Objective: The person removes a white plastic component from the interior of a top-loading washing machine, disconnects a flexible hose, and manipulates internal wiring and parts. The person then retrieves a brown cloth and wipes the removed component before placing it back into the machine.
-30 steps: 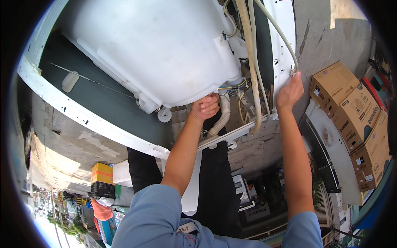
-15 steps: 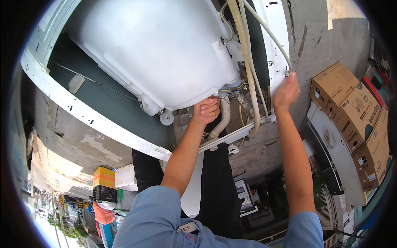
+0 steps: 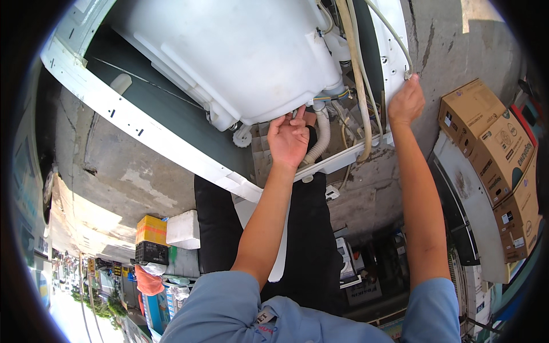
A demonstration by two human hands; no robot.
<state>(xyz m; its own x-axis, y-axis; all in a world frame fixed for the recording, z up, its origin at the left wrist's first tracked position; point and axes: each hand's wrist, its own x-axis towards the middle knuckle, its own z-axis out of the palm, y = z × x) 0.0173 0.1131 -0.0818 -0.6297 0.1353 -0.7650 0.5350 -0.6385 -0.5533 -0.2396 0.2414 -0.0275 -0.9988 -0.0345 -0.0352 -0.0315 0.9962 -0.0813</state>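
Note:
A washing machine lies with its underside open, its white tub (image 3: 234, 63) filling the cabinet (image 3: 154, 134). My left hand (image 3: 289, 140) reaches in at the lower edge of the tub, palm up. Its fingers are apart and partly curled, with some tips hidden beneath the tub. Right beside it hangs a ribbed drain hose (image 3: 322, 134). My right hand (image 3: 407, 103) is closed at the cabinet's right edge, its fingertips pinching the end of a thin grey hose (image 3: 396, 37). A thicker beige hose (image 3: 359, 74) runs down between my hands.
Brown cardboard boxes (image 3: 494, 148) stack up at the right on the concrete floor. Lower left are a yellow box (image 3: 151, 230), a black crate (image 3: 151, 252) and a white foam box (image 3: 183, 230). My legs (image 3: 306, 234) are below the cabinet's near edge.
My left hand has turned palm up, and its fingers have loosened from a fist under the tub. My right hand stays on the thin grey hose. The view has shifted slightly.

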